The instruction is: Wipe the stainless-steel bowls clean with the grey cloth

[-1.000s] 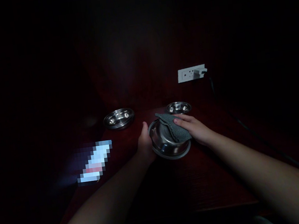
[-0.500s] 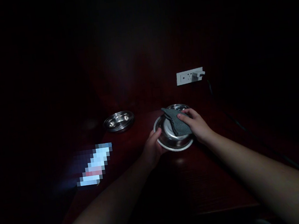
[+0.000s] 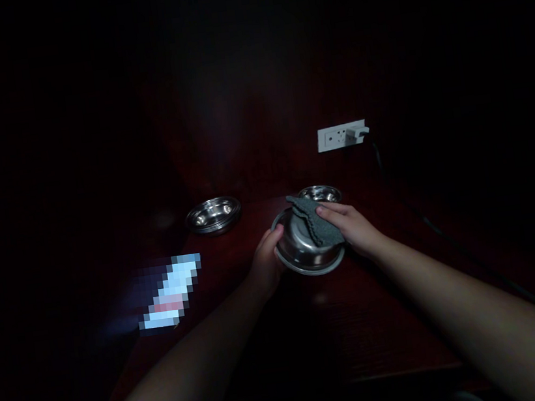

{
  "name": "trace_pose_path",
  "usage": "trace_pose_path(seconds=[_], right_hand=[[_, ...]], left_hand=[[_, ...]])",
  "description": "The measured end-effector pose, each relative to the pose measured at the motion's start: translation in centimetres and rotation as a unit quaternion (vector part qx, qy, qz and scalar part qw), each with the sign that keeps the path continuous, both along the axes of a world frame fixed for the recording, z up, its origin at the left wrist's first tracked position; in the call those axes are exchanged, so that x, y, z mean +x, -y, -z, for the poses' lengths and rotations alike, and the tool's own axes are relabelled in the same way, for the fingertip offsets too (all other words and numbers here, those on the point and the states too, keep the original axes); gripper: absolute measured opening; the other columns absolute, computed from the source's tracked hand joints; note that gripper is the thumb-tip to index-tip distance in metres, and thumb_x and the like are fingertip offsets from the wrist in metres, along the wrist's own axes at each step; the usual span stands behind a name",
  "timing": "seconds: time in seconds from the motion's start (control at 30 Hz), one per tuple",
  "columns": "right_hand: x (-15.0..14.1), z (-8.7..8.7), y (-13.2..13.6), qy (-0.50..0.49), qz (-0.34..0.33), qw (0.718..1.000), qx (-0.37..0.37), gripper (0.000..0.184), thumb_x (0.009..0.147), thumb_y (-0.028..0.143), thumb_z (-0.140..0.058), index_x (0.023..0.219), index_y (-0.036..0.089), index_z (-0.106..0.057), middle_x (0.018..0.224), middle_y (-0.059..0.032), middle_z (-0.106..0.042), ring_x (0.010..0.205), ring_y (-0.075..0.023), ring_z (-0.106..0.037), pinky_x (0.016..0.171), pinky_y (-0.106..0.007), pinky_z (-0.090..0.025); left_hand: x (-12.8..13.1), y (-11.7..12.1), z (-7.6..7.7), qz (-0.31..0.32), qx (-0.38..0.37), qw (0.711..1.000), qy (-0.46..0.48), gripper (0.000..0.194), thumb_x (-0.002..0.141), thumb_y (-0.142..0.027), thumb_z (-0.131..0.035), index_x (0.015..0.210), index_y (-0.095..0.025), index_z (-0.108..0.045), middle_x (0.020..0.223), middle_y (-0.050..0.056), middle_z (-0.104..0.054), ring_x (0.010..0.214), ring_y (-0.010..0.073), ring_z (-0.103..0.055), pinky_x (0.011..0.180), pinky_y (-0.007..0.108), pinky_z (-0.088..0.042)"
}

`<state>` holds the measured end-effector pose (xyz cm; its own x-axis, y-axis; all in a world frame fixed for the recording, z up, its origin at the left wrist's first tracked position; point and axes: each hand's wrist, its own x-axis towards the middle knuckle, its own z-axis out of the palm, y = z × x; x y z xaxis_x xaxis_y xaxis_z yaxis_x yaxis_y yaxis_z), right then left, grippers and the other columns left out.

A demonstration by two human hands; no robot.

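A shiny metal bowl [image 3: 297,244] is held above the dark red table, its rounded underside toward me. My left hand [image 3: 266,261] grips its left rim, thumb on the near side and the other fingers mostly hidden behind. My right hand [image 3: 349,224] is closed on a folded grey-green cloth [image 3: 317,220] with a scalloped edge, which lies against the bowl's outer bottom. Just behind that hand, another metal bowl [image 3: 320,192] stands on the table, partly covered from view. To the left sits a stack of metal bowls [image 3: 213,215].
A bright pixelated screen [image 3: 174,292] lies at the left of the table [image 3: 364,339]. On the back wall is a white socket [image 3: 340,136] with a plug in it; a dark cable [image 3: 431,225] trails down the right side. The surroundings are very dark.
The bowl has tilted, so more of its outer side shows, and has shifted slightly left and down with my left hand. The cloth stays against it in my right hand.
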<state>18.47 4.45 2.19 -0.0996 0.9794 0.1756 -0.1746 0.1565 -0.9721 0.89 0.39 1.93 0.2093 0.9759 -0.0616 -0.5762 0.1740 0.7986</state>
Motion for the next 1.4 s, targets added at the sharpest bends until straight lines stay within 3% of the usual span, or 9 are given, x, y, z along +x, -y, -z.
trace_pose_path(seconds=[0.4,0.63,0.8,1.0,1.1,1.4], right_hand=[[0.0,-0.3,0.2,-0.019,-0.045,0.999,-0.02,0.04,0.064,0.041,-0.077,0.096,0.018,-0.073,0.08,-0.0041,-0.074,0.069,-0.0172,-0.067,0.073,-0.032,-0.051],[-0.2,-0.2,0.1,-0.038,-0.039,0.998,-0.032,0.035,0.064,0.04,-0.078,0.091,0.017,-0.074,0.075,-0.0031,-0.074,0.064,-0.0142,-0.066,0.067,-0.027,-0.05],[-0.4,-0.2,0.0,-0.081,0.014,0.997,-0.014,0.033,0.063,0.04,-0.079,0.087,0.017,-0.073,0.075,-0.0025,-0.073,0.065,-0.0154,-0.066,0.066,-0.028,-0.05],[-0.4,0.3,-0.5,-0.101,0.074,0.992,0.001,0.035,0.063,0.042,-0.077,0.088,0.017,-0.072,0.074,-0.0025,-0.073,0.067,-0.0172,-0.067,0.068,-0.03,-0.051],[-0.4,0.8,-0.8,-0.077,0.061,0.995,-0.004,0.036,0.065,0.043,-0.076,0.089,0.017,-0.072,0.077,-0.0035,-0.073,0.07,-0.0183,-0.067,0.069,-0.031,-0.051],[-0.2,1.2,-0.8,0.004,0.016,0.999,0.035,0.045,0.066,0.044,-0.075,0.103,0.02,-0.067,0.095,-0.0043,-0.072,0.087,-0.0207,-0.066,0.087,-0.037,-0.047]], left_hand=[[-0.3,-1.2,1.3,0.039,0.055,0.998,0.018,0.036,0.082,-0.037,-0.057,0.104,-0.01,-0.067,0.103,0.012,-0.07,0.103,0.0265,-0.063,0.097,0.037,-0.042],[-0.1,-0.4,-0.1,0.056,0.02,0.998,0.029,0.04,0.088,-0.037,-0.045,0.11,-0.008,-0.064,0.098,0.013,-0.071,0.101,0.0265,-0.064,0.096,0.039,-0.043],[-0.7,-0.4,-0.8,0.042,0.015,0.997,0.055,0.046,0.091,-0.04,-0.036,0.112,-0.007,-0.06,0.095,0.014,-0.071,0.094,0.0249,-0.066,0.088,0.038,-0.048],[-0.9,0.0,0.3,0.072,0.062,0.995,0.011,0.039,0.086,-0.034,-0.05,0.119,-0.013,-0.053,0.112,0.014,-0.065,0.094,0.0239,-0.065,0.076,0.036,-0.053],[-0.7,0.3,0.8,0.062,0.083,0.994,-0.025,0.047,0.081,-0.031,-0.058,0.126,-0.021,-0.047,0.121,0.012,-0.061,0.099,0.0263,-0.063,0.075,0.041,-0.054],[-0.8,0.1,0.8,0.029,0.083,0.995,-0.044,0.05,0.08,-0.032,-0.059,0.127,-0.021,-0.046,0.12,0.012,-0.061,0.097,0.0267,-0.063,0.071,0.039,-0.055]])
